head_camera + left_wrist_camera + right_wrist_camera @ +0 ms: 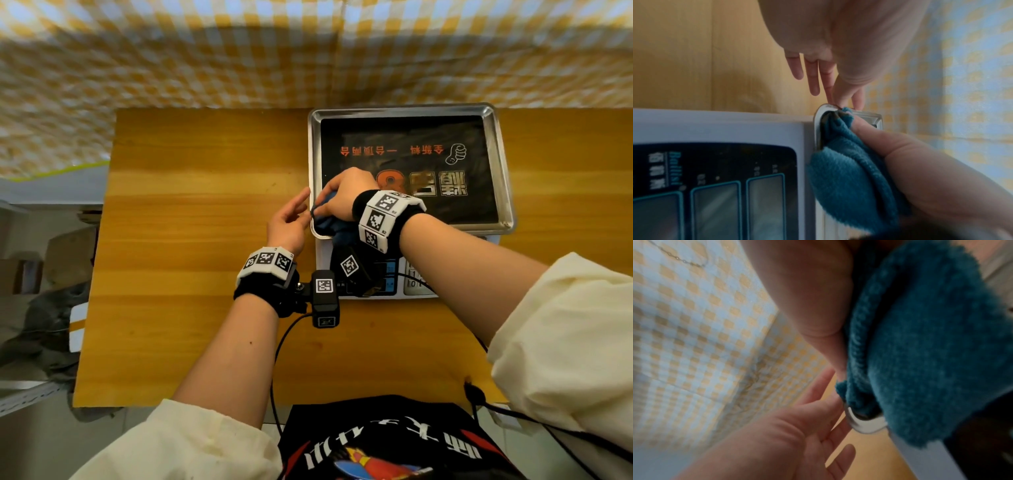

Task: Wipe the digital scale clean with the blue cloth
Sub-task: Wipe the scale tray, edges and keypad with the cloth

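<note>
The digital scale [323, 255] stands on the wooden table, its steel tray [503, 164] lined with a black printed film. My right hand [342, 195] grips the bunched blue cloth [327, 222] and presses it into the tray's near-left corner. The left wrist view shows the cloth [844, 178] under the right thumb, against the tray corner [819, 116]. My left hand [289, 219] is beside the tray's left rim, fingers straight, fingertips [857, 104] touching the rim. From the right wrist, the cloth [920, 353] covers the corner [865, 426], with the left hand [797, 426] alongside.
The scale's display panel and keypad [411, 277] face me, partly hidden by my right wrist. Bare wooden tabletop [191, 205] spreads to the left and front. A checked yellow cloth [205, 61] hangs behind the table. Cables [277, 359] run from the wrist cameras.
</note>
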